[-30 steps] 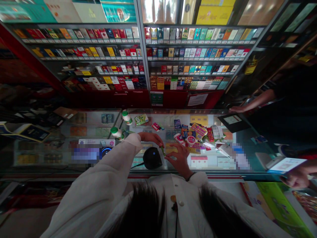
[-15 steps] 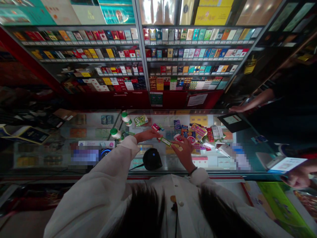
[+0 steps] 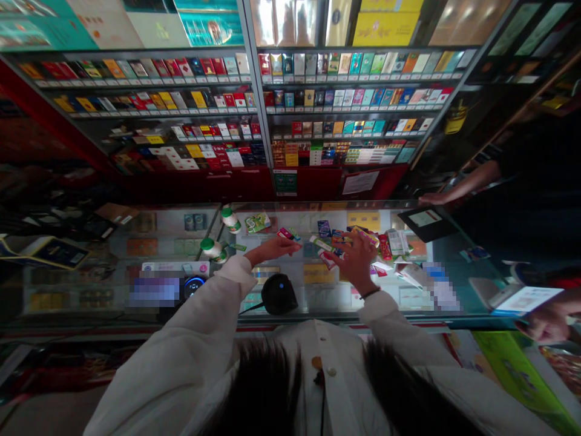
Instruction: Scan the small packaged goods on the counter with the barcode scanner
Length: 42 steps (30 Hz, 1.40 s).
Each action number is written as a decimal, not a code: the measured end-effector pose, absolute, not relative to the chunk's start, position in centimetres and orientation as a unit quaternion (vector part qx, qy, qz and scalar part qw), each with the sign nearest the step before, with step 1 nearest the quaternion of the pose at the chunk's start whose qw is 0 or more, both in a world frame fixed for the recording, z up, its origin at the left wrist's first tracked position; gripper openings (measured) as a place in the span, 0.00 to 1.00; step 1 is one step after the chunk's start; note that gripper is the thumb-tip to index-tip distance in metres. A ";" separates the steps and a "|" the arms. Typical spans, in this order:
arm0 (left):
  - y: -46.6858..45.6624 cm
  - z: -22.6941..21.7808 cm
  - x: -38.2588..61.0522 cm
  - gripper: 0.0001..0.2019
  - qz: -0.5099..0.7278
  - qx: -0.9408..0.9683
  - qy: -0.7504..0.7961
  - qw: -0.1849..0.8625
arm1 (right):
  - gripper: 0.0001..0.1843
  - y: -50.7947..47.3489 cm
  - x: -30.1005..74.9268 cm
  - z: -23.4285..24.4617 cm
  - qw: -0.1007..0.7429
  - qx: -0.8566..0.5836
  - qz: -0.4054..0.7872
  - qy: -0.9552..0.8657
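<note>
My right hand (image 3: 356, 261) is over the pile of sweets at the counter's middle right, thumb and fingers curved apart. Beside its thumb and index finger, a slim green-and-white gum pack (image 3: 321, 243) slants out to the left, its right end at the fingers. A pink-and-white packet (image 3: 327, 260) shows under the thumb. Left of these, my left hand (image 3: 276, 247) hovers above the glass counter, fingers stretched to the right and nothing visible in them. Just behind it lie a small pink pack (image 3: 285, 234) and a green one (image 3: 295, 233).
Two white bottles with green caps (image 3: 212, 249) and a green packet (image 3: 258, 223) are at left. A black scanner-like device (image 3: 279, 294) stands in front. Another person's hands show at right, near a black folder (image 3: 429, 223) and a white card (image 3: 526, 301). Cigarette shelves (image 3: 263, 112) rise behind.
The green-and-white gum pack has moved right and away from me with my right hand. My left hand has let go of it and stays near its place.
</note>
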<state>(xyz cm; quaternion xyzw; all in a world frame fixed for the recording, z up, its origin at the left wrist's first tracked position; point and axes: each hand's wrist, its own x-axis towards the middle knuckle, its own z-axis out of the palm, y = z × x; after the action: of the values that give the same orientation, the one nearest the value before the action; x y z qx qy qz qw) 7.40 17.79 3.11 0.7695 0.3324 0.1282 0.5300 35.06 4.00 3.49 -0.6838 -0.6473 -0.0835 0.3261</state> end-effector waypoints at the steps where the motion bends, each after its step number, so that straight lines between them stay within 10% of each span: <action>1: 18.0 2.7 7.1 0.26 0.132 0.779 0.339 0.511 | 0.09 4.2 36.5 3.3 0.314 -0.698 -0.099 -0.636; 12: 20.2 -2.8 1.9 0.24 0.130 0.796 0.503 0.310 | 0.13 3.1 46.6 -0.3 0.182 -0.772 -0.161 -0.588; 33: 22.1 -4.2 4.7 0.30 0.036 0.898 0.427 0.102 | 0.24 2.8 41.7 3.1 0.247 -0.783 -0.183 -0.540; 42: 21.9 -3.5 3.3 0.09 0.065 0.901 0.408 0.133 | 0.17 1.8 35.8 2.5 0.271 -0.759 -0.153 -0.572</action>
<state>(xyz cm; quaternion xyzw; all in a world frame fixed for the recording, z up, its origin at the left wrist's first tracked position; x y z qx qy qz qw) 3.27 21.86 -3.55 0.9010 0.4076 0.0654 0.1330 35.77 1.77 2.47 -0.7592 -0.5718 -0.1535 0.2705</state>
